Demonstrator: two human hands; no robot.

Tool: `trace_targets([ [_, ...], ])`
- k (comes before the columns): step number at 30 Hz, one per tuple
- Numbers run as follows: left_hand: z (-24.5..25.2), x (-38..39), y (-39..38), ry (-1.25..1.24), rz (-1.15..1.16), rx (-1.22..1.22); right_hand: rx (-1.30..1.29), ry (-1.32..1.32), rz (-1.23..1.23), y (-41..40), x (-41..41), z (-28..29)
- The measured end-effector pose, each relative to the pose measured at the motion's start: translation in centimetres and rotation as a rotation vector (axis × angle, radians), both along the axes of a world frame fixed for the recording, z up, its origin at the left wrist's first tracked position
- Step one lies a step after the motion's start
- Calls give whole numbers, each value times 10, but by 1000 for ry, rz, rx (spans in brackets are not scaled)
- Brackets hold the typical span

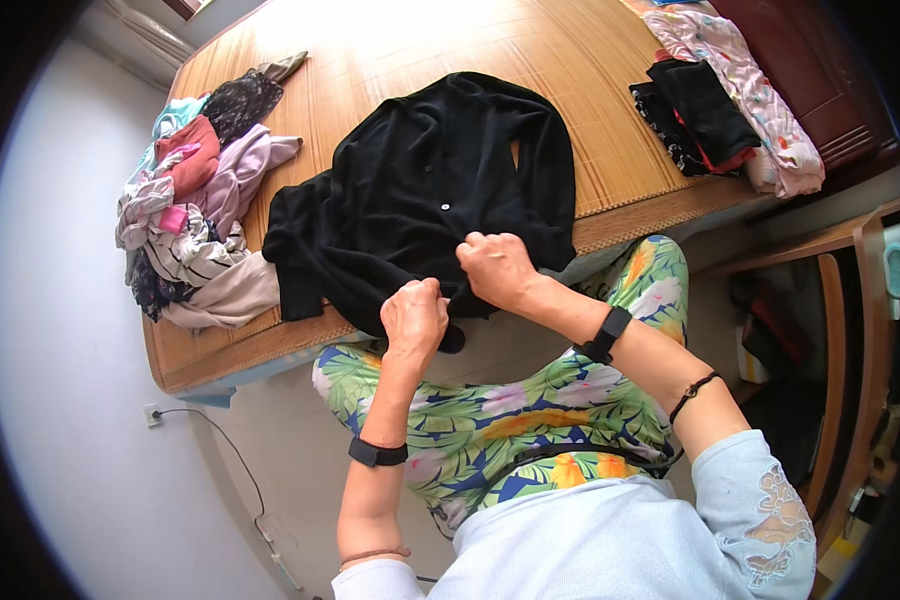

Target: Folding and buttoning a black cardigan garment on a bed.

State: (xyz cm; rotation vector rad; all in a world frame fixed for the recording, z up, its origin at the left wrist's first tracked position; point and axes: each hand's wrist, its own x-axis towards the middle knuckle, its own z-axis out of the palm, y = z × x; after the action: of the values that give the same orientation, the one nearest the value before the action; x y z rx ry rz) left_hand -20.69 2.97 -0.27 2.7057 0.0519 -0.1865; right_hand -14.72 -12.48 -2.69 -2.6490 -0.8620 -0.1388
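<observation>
A black long-sleeved garment [412,169] lies spread over the near part of a bamboo mat [607,97], its lower edge hanging past the mat's border. A small white button [445,206] shows on its front. My left hand [414,319] is closed on the garment's near edge, knuckles up. To the right and slightly farther off, my right hand [496,268] grips the same edge. Folds bunch between the two fists, and the fingertips of both are hidden.
A loose heap of mixed clothes [195,217] lies on the mat's left side. Folded black clothes [694,116] rest at the right beside a pink patterned cloth [772,112]. A wooden shelf unit [862,360] stands at the right. A cable [229,442] runs from a wall socket [152,415].
</observation>
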Motion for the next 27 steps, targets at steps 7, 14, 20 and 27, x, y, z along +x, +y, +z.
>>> trace_targets([
  [7,4,5,5,-297,-177,267,-7,4,-205,-8,-9,-9],
  [14,-9,5,25,-256,-120,476,-73,-55,-163,-10,-9,-15],
  [20,1,6,38,-293,-129,454,-36,-71,-196,-10,-10,-16],
  [27,41,23,21,-526,275,-154,179,39,-108,-16,-20,-1],
])
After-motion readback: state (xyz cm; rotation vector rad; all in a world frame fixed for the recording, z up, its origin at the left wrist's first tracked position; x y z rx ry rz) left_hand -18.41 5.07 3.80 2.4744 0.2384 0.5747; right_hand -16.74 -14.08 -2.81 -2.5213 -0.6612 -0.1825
